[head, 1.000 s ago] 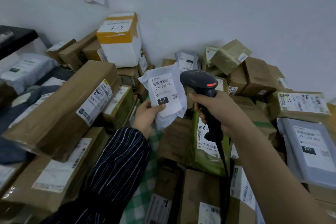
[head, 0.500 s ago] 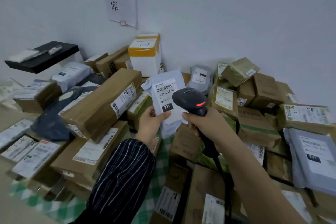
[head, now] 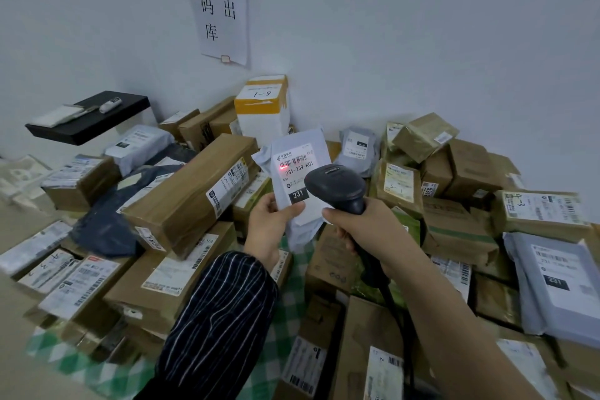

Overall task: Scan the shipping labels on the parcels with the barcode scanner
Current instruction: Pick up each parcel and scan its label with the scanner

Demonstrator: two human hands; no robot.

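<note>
Against the white wall (head: 422, 42) parcels (head: 191, 191) heap too thickly to count, many cut off at the frame's edges. One grey mailer (head: 298, 138) stands above them, pinched by the left hand (head: 268, 226); the right hand (head: 367, 232) grips one barcode scanner (head: 336, 187), its head hiding part of the shipping label (head: 293, 177).

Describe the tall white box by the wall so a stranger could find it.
Find the paper sign with large black characters on the white wall. Just below it, against the wall, stands the box. Unlike the brown cartons around it, it is white with an orange band.
</note>
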